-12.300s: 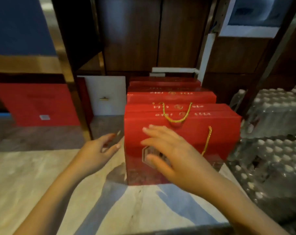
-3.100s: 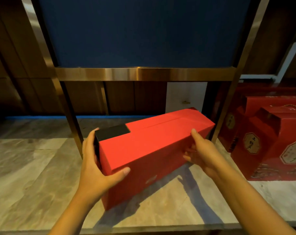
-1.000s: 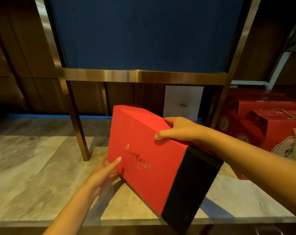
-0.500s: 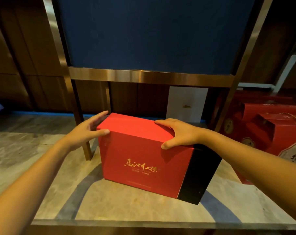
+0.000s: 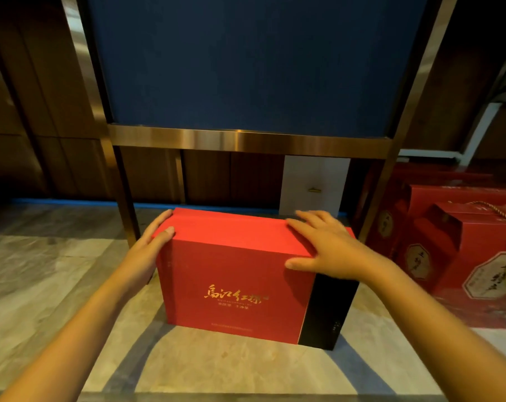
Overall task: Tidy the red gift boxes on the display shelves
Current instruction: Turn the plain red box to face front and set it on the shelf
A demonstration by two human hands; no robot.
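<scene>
A red gift box (image 5: 240,274) with gold lettering and a black band on its right end stands upright on the marble shelf (image 5: 57,300), its front facing me. My left hand (image 5: 150,250) presses flat against the box's left side, thumb on the top edge. My right hand (image 5: 324,245) lies on the top right corner, fingers spread over the lid and thumb down the front. To the right, past the metal post, several red gift boxes with gold rope handles (image 5: 460,256) stand in a row.
A bronze metal frame (image 5: 246,139) with two legs (image 5: 127,204) holds a dark blue panel (image 5: 246,62) above the box. A white box (image 5: 314,184) stands behind at the wooden back wall. The shelf's front edge runs along the bottom.
The box has been squared up so its front faces me. My left hand went from the top left corner down onto the left side. My right hand opened flatter on the top.
</scene>
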